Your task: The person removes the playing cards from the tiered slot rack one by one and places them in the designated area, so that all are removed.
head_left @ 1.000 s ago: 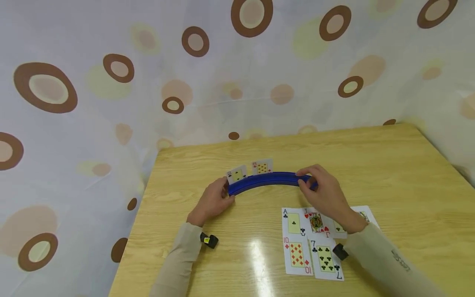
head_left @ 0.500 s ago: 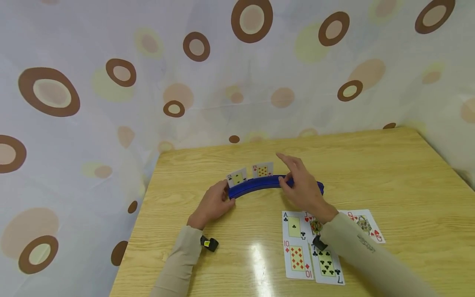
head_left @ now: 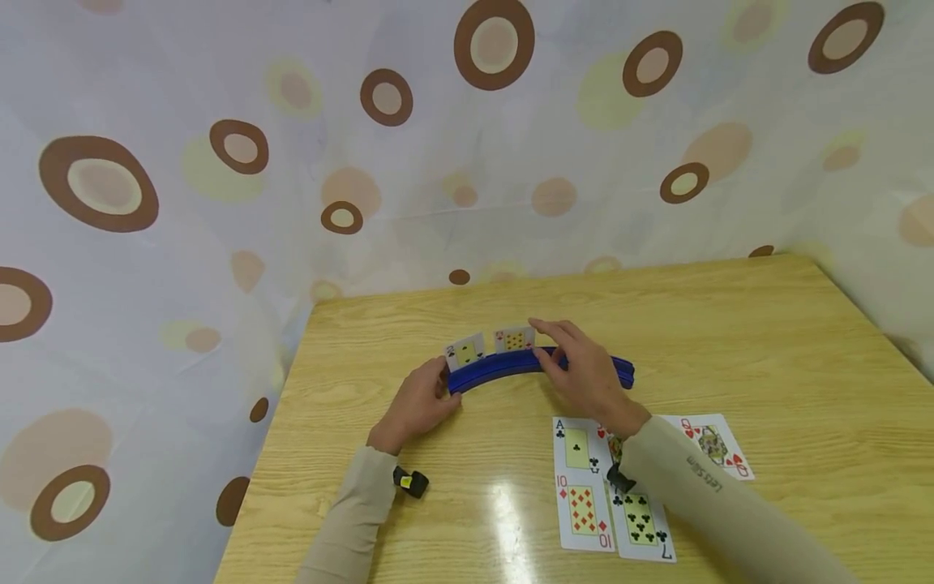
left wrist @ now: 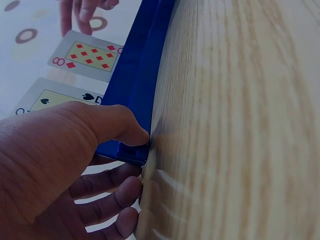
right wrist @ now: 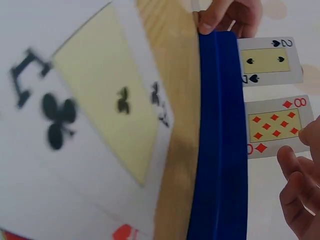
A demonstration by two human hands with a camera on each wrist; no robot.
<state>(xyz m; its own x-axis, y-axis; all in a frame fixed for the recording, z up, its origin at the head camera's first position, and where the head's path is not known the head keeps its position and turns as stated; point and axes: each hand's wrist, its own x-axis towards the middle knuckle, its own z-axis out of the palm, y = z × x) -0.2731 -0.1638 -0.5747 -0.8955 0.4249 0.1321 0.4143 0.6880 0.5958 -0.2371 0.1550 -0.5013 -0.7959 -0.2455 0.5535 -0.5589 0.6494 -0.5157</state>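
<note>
A curved blue card holder stands on the table, its left end gripped by my left hand; in the left wrist view the thumb lies over its front and the fingers are behind. Two cards stand in it: the two of spades beside my left hand and the eight of diamonds farther right. My right hand has its fingertips at the right edge of the eight, fingers loosely bent; in the right wrist view one fingertip touches that card.
Face-up cards lie on the wooden table at the front right: an ace of clubs, a ten of diamonds, a seven of clubs and a red queen. Another is partly under my right sleeve. Patterned cloth hangs behind.
My right hand has moved left along the holder from its right end to the eight of diamonds, uncovering the holder's right end. My left hand keeps its grip.
</note>
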